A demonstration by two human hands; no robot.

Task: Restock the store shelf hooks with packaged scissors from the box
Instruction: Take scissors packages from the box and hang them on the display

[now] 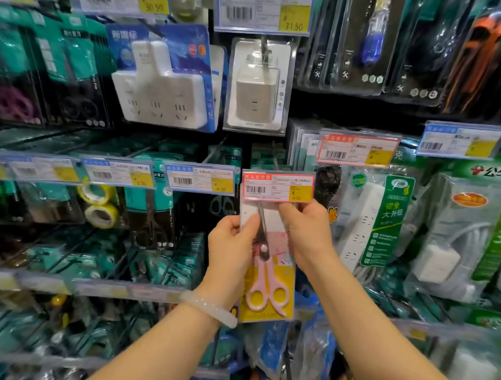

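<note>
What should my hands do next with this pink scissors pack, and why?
Probably ease the pack up and back so its top slides onto the hook behind the red price tag: both the left hand and right hand pinch it just below that tag.

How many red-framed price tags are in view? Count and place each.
2. One red-framed price tag hangs just above the pink scissors pack; the other sits higher, to its right. More may be hidden.

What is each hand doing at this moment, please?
Left hand: fingers pinch the left edge of the scissors package.
Right hand: fingers grip the package's upper right edge, just under the red price tag.
</note>
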